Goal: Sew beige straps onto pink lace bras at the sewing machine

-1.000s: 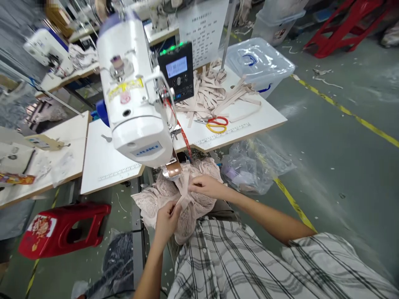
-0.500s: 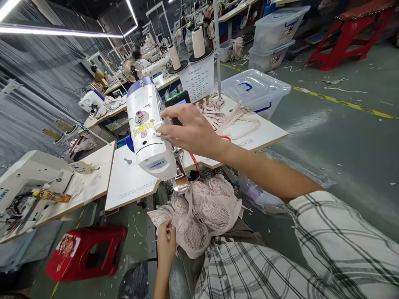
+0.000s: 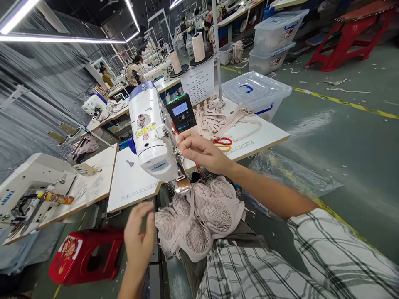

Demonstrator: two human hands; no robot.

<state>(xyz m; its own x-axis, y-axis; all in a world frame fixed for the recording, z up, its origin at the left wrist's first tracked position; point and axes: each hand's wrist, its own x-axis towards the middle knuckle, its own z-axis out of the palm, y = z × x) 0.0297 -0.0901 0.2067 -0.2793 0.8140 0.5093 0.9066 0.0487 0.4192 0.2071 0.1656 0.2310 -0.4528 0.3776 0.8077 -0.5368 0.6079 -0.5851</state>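
Note:
My right hand [image 3: 204, 153] is at the right side of a white JUKI sewing machine [image 3: 152, 128], beside its needle end. Its thumb and fingertips come together; whatever they may pinch is too small to make out. My left hand [image 3: 140, 232] is raised left of the bras, thumb and fingers apart, holding nothing. Pale pink lace bras [image 3: 199, 220] lie bunched on my lap, below the metal plate [image 3: 182, 182] at the machine's front. A lit control panel [image 3: 181, 112] stands behind my right hand.
Red- and orange-handled scissors [image 3: 222, 143] and pink straps [image 3: 212, 118] lie on the white table [image 3: 264, 135]. Thread cones [image 3: 198, 47] stand behind. A lidded clear bin [image 3: 255, 93] is at the right, a red stool [image 3: 87, 255] at the lower left. Another machine [image 3: 34, 182] is on the left.
My left hand has let go of the bra and moved up and left. My right hand has come down from the machine's upper side toward its needle end, uncovering the control panel and scissors.

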